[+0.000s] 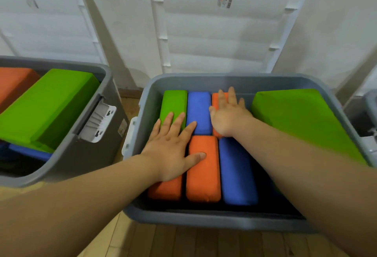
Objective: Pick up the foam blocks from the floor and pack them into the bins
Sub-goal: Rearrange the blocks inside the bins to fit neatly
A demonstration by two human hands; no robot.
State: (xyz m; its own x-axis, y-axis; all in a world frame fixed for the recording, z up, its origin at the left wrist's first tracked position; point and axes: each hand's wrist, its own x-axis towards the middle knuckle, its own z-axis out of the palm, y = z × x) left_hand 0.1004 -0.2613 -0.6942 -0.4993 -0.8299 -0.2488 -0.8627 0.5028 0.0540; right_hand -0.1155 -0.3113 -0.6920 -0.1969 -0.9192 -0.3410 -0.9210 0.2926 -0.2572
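A grey bin (pixel 224 219) in front of me holds several foam blocks standing on edge in two rows. The far row has a green block (pixel 173 101), a blue block (pixel 199 109) and an orange block (pixel 215 98). In the near row stand two orange blocks (pixel 204 177) and a blue block (pixel 236 173). A large green block (pixel 306 118) leans tilted against the bin's right side. My left hand (pixel 173 146) lies flat with straight fingers across the near orange blocks and the far green and blue ones. My right hand (pixel 228 114) presses flat on the far orange block.
A second grey bin (pixel 87 150) at the left holds a large green block (pixel 49 105), an orange block (pixel 14 85) and a blue one beneath. White lids (pixel 224 32) lean on the wall behind both bins. A third bin's edge (pixel 369 109) shows at the right. Wooden floor lies below.
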